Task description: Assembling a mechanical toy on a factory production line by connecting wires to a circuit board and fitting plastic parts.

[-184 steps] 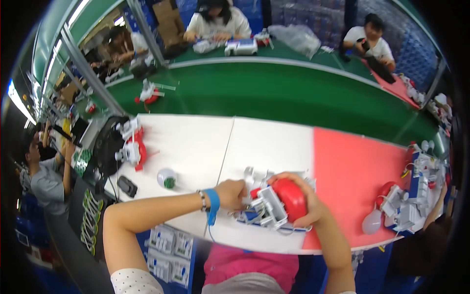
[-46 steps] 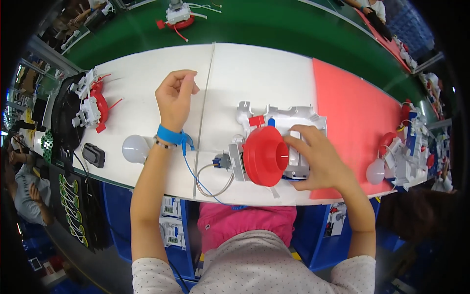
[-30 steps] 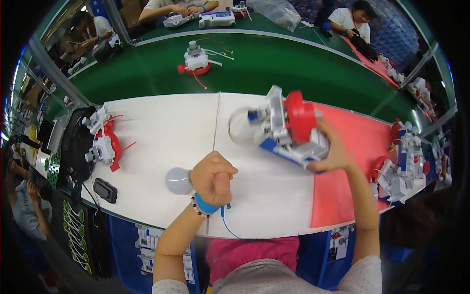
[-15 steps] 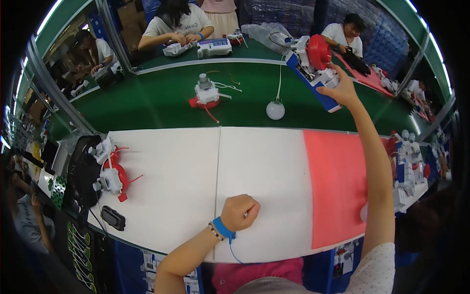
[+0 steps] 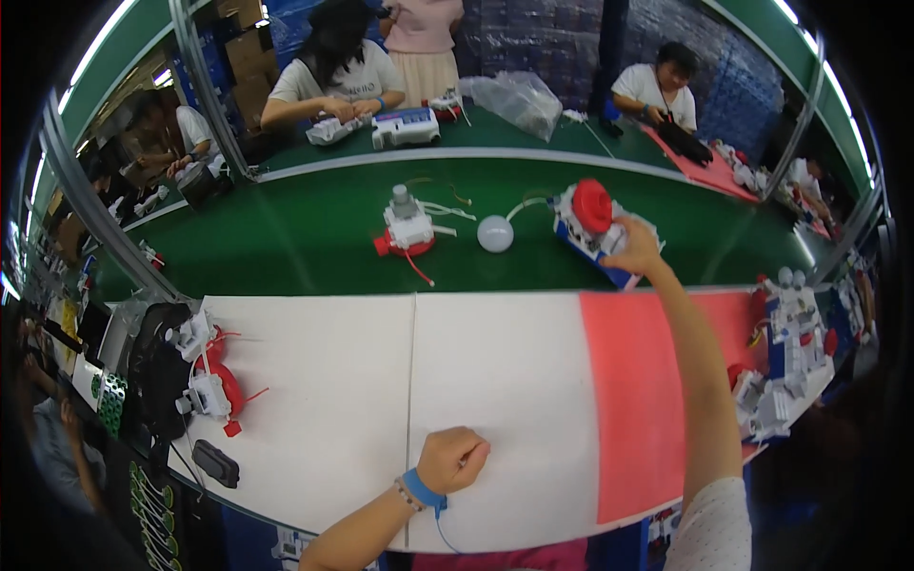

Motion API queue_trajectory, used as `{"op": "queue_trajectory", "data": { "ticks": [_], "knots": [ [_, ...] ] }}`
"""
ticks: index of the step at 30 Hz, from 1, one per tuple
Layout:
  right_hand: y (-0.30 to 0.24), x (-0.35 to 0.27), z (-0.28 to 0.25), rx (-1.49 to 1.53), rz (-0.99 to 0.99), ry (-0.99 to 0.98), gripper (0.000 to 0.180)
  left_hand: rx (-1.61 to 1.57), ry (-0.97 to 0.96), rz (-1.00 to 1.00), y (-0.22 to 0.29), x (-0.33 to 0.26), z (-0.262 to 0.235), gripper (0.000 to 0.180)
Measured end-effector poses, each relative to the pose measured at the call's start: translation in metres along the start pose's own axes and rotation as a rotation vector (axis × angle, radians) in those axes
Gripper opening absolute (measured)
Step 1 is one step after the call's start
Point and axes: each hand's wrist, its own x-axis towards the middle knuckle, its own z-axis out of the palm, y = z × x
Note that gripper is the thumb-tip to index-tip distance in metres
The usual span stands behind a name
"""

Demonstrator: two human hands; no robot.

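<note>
My right hand reaches over the far side of the table, fingers closed round the edge of a white and blue device housing with a round red part on top. The housing appears to rest on the green surface. A cable runs from it to a white ball-shaped bulb, lying to its left. Further left sits a white and red assembly with a grey knob and loose wires. My left hand, wearing a blue wrist strap, is closed in a fist over the white tabletop; whatever it holds is hidden.
White and red assemblies and a black case lie at the table's left. A red mat covers its right part, with several white and blue units beyond. Co-workers sit across the green surface.
My right hand has lowered the device onto the green surface, and the bulb has shifted left. The left hand stays a fist. The whole view has tilted slightly.
</note>
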Motion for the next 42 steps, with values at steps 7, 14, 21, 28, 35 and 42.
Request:
{"op": "queue_trajectory", "data": {
  "ticks": [7, 14, 21, 28, 35, 42],
  "knots": [
    [0.037, 0.013, 0.007, 0.112, 0.031, -0.128, 0.085, -0.030, 0.014, -0.083, 0.002, -0.001, -0.001, 0.013],
    [-0.006, 0.024, -0.035, -0.511, 0.150, -0.286, 0.116, -0.035, 0.040, -0.060, 0.001, -0.001, -0.004, 0.015],
    [-0.098, 0.048, -0.040, -0.469, -0.249, 0.196, 0.083, -0.019, -0.026, -0.131, -0.003, 0.002, 0.002, 0.016],
    [-0.212, 0.064, 0.062, 0.026, -0.533, 0.024, 0.060, 0.021, 0.014, -0.118, -0.012, -0.009, 0.000, 0.016],
    [-0.236, 0.074, 0.123, 0.286, 0.005, 0.099, 0.074, 0.003, -0.035, -0.038, -0.014, -0.006, 0.006, 0.021],
    [-0.214, 0.086, 0.134, 0.298, 0.133, 0.013, 0.074, 0.042, -0.017, -0.044, -0.015, -0.014, 0.012, 0.023]
  ]
}}
